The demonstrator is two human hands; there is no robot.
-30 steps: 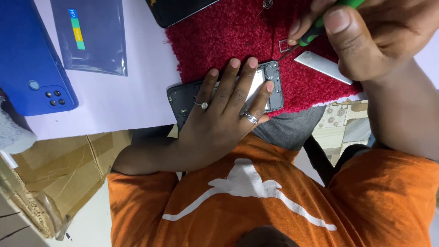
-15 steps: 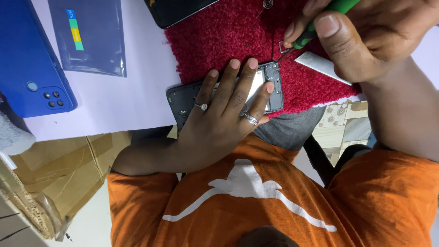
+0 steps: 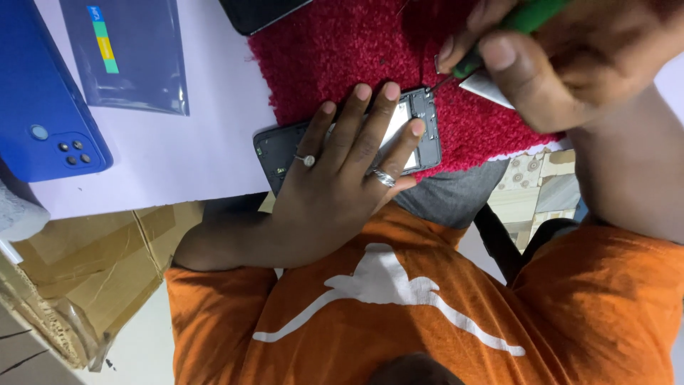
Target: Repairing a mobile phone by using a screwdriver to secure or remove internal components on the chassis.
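Head view showed the left hand [image 3: 335, 192] pressed flat on an opened phone [image 3: 420, 125]; the right hand's [image 3: 570, 64] grip was clamped on a green screwdriver [image 3: 527, 18].

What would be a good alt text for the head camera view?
A left hand presses an opened phone flat on a red mat, while the right hand applies a green-handled screwdriver to its corner. A blue back cover lies nearby.

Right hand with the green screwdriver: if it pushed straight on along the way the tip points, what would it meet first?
Probably the opened phone: the right hand aims the green screwdriver at its upper corner, the tip seemingly already at the frame. Depth is unclear.
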